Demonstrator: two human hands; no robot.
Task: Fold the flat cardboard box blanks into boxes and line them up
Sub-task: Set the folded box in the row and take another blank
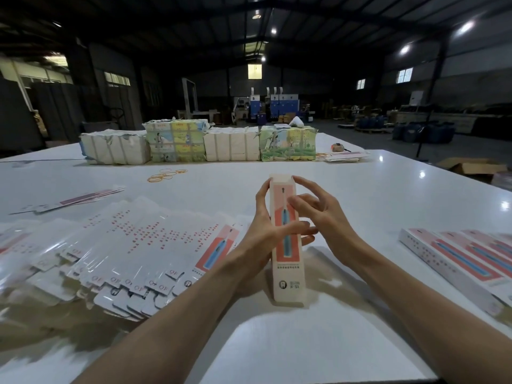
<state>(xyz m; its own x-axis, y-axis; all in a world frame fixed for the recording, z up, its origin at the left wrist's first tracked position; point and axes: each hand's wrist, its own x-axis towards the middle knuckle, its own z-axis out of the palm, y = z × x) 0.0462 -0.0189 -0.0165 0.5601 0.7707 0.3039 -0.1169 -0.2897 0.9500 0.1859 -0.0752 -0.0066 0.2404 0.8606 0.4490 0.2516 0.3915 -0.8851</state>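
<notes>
One box [286,253] sits gripped in the left hand [263,228]; the right hand [321,212] spreads wide beside it; four bundles [177,141] line the table's [360,195] far edge.

Dim warehouse hall, ceiling lamps [466,26], small windows [404,75], glossy white table [360,195].

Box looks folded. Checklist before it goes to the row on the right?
1. Grip: left hand holds the box mid-length. ok.
2. Far end flap tucked: right hand touches that corner and covers part of it. cannot tell.
3. Near end closed: not plain from this angle. cannot tell.
4. Landing spot: bare table beside the row of finished boxes. ok.
5. Path: pile of blanks lies on the left, away from the row. ok.
</notes>
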